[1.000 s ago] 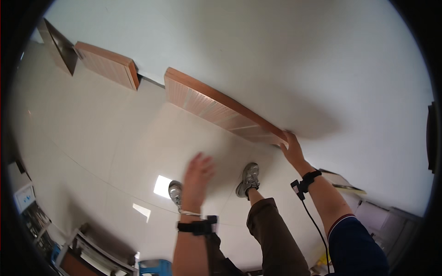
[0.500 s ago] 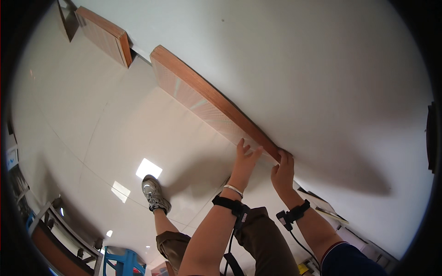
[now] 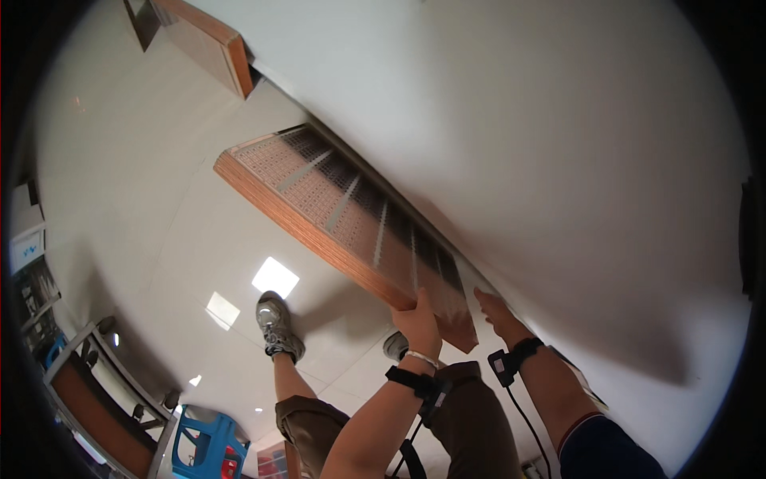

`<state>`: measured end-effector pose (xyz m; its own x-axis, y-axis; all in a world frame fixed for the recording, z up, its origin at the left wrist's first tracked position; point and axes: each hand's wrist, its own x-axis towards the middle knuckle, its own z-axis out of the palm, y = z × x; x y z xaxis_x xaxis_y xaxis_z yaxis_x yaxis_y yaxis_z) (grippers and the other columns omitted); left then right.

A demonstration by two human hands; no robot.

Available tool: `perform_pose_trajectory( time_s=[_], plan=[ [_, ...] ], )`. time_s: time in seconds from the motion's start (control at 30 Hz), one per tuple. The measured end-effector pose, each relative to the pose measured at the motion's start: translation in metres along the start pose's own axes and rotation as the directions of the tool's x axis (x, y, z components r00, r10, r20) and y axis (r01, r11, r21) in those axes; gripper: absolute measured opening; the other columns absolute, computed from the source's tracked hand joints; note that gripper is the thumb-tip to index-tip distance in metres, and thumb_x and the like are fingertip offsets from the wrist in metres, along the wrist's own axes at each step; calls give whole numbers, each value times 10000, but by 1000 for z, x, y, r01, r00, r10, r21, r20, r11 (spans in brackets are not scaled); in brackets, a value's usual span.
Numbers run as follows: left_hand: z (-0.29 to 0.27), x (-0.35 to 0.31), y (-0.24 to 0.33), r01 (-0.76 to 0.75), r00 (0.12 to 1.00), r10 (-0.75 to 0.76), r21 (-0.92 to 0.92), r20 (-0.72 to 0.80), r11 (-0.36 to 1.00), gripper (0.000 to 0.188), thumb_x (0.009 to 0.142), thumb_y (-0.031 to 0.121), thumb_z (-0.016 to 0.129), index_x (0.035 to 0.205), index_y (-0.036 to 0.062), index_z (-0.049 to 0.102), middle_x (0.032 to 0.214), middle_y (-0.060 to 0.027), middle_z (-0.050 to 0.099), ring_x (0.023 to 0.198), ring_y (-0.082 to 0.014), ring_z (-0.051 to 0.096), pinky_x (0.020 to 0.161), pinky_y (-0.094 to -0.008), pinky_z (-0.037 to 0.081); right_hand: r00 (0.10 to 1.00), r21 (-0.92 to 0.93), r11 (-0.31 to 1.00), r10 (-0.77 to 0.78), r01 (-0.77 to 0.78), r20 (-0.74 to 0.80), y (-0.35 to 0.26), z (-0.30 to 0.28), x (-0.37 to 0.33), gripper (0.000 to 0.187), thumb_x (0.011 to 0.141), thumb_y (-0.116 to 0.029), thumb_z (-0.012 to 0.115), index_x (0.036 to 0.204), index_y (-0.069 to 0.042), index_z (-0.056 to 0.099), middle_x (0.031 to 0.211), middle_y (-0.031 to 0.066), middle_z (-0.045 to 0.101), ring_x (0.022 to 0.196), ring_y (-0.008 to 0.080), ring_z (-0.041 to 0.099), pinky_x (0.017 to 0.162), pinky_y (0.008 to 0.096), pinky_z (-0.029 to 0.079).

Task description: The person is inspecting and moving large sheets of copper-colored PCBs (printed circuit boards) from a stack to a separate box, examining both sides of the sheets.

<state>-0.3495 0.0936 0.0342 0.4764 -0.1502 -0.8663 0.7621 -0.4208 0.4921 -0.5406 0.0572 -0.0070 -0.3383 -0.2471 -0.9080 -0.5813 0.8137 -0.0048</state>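
Note:
A long wooden-framed panel [image 3: 351, 215] slants out from the foot of the white wall. Its thick wooden edge faces away from the wall, and its glossy surface has a small grid pattern crossed by pale stripes. My left hand [image 3: 419, 323] is closed on that edge near the panel's close end; some fingers are hidden. To the right, my right hand [image 3: 500, 315] is apart from the panel and close to the wall, fingers stretched out, holding nothing. Both wrists wear black straps with small devices.
Another wooden-framed panel [image 3: 211, 44] leans on the wall [image 3: 574, 160] at the far left. On the glossy floor [image 3: 144, 215] are my shoe [image 3: 275, 323], a blue plastic stool [image 3: 207, 447] and a metal-framed piece of furniture with a brown panel [image 3: 104, 415].
The panel's wooden edge has swung away from the wall, toward the left, baring its patterned surface. My left hand has closed on the edge; my right hand has come off the panel.

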Motion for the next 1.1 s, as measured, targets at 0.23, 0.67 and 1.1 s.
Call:
perform_pose_trajectory(
  time_s=[0.23,0.67,1.1],
  plan=[
    [-35,17,-9,47,999,-47,-4,8,999,353,778,119,640,1017,-95,493,946,-160,589,844,-221,578,735,-316,447,894,683,632,36,-366,446,66,66,37,395,901,-373,480,1121,-49,527,1066,87,577,951,198,566,857,298,455],
    [-125,23,35,168,956,-179,68,230,983,283,769,116,656,950,-66,536,849,-79,566,750,-158,551,640,-293,448,963,659,731,-6,-179,269,42,105,-95,608,902,-482,389,1268,3,374,1249,119,468,1126,243,480,897,331,438],
    [-266,-6,91,697,679,-566,-167,468,698,504,792,101,627,1207,-61,391,1162,-140,501,1049,-268,519,910,-353,437,951,696,702,-89,-151,296,54,117,-302,423,920,-310,446,1212,-10,393,1200,123,487,1088,272,496,937,424,422]
  ],
)
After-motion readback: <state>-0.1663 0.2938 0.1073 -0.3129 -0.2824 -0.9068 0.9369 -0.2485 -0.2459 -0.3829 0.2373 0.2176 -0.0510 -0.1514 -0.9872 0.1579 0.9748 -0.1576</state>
